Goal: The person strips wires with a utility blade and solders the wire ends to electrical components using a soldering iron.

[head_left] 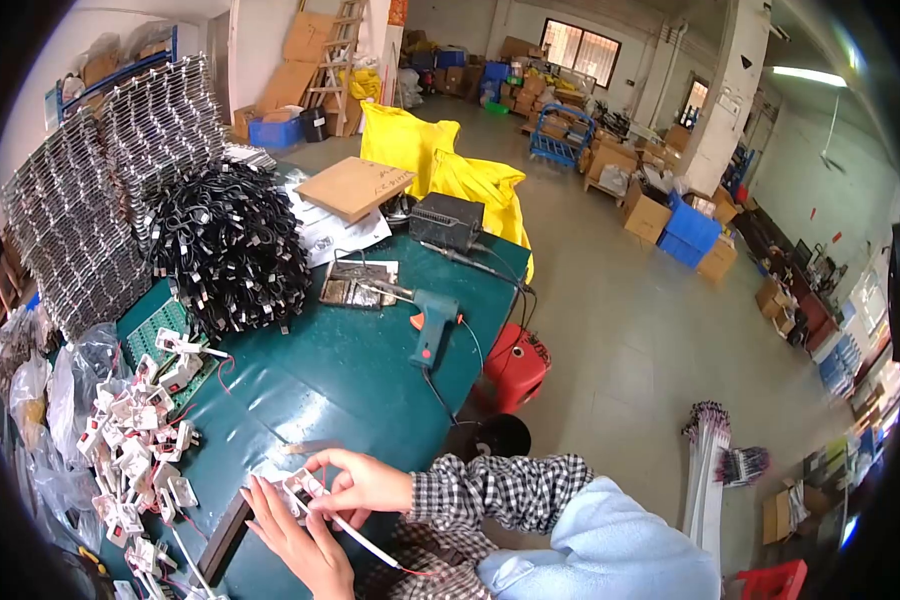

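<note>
A small white switch housing [300, 486] with its white cable [372, 548] is between my two hands, low over the green table. My left hand [298, 545] lies along its near side, fingers stretched out and the thumb against the part. From the other side, my right hand [368, 484], in a checked sleeve, bends its fingers over the housing and pinches where the cable leaves it. The fingertips partly cover the inside of the housing. A thin red wire end shows at the cable's free end. Beside my left hand is a dark bar [226, 540].
A heap of similar white housings [135, 450] with red wires lies left. Behind it are bundled black cables [228, 240] and wire racks [80, 220]. A glue gun [434, 325], a soldering station [447, 220] and a cardboard piece [354, 188] occupy the far side. A red stool [516, 368] stands beyond the table edge.
</note>
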The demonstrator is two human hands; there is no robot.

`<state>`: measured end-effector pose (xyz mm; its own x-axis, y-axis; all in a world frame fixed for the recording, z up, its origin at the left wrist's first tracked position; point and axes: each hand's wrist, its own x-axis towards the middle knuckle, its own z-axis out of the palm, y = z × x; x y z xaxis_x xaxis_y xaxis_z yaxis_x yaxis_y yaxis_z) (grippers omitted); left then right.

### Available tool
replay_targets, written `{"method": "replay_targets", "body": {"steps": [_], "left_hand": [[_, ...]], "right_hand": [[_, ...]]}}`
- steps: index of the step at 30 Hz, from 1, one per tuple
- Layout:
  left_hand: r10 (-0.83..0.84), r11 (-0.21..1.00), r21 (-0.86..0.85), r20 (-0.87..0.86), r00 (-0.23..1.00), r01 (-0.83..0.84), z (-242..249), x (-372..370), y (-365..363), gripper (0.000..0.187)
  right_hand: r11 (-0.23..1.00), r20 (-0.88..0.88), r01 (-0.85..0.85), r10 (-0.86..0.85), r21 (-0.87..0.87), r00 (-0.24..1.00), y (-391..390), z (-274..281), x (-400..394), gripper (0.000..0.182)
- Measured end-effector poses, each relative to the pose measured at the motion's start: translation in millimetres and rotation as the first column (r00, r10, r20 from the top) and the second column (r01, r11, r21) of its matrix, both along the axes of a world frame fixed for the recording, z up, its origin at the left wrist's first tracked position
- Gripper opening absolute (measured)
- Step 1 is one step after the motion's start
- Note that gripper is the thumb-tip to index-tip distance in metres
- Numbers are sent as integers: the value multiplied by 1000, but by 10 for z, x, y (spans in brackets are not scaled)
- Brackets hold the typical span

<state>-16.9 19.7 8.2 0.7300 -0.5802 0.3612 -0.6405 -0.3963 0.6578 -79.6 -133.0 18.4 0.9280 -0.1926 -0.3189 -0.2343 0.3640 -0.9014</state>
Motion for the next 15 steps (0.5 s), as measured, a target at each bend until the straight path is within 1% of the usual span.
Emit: {"method": "replay_targets", "body": {"steps": [1,2,4,6,8,9,10,12,13,14,15], "left_hand": [[94,995,11,227,969,-99,65,-15,-39,48],[93,995,17,227,969,-99,41,-25,-27,48],[73,997,-21,51,996,-72,-28,-26,-19,57],[58,998,10,56,997,-58,-59,-31,13,58],[51,989,-141,10,999,-49,-78,-57,9,60],[113,981,-163,64,991,-102,-46,-109,-6,55],[114,982,-161,65,991,-102,-48,-124,35,55],[131,969,-205,-40,991,-137,-22,-148,175,49],[127,956,-253,-99,987,-148,71,-182,185,45],[108,954,-243,-267,958,-175,201,-234,207,49],[159,960,-209,-141,977,-186,245,-263,205,52]], "right_hand": [[1000,-8,-8,8,-16,1000,4,23,10,56],[1000,-23,2,-2,-29,1000,7,49,9,57],[999,-41,27,-28,-35,999,32,135,-1,58],[998,-34,59,-59,-1,998,64,117,-1,62],[996,-27,90,-90,13,996,100,112,-18,63],[994,-21,105,-104,17,994,122,108,-30,60],[994,-21,104,-104,19,994,136,68,-21,60],[990,-16,114,-115,-81,993,169,-43,6,57],[983,1,143,-144,-116,990,195,1,-13,54],[981,-8,156,-158,-114,987,202,-5,-19,53],[979,-4,175,-177,-104,984,226,24,-38,55]]}}
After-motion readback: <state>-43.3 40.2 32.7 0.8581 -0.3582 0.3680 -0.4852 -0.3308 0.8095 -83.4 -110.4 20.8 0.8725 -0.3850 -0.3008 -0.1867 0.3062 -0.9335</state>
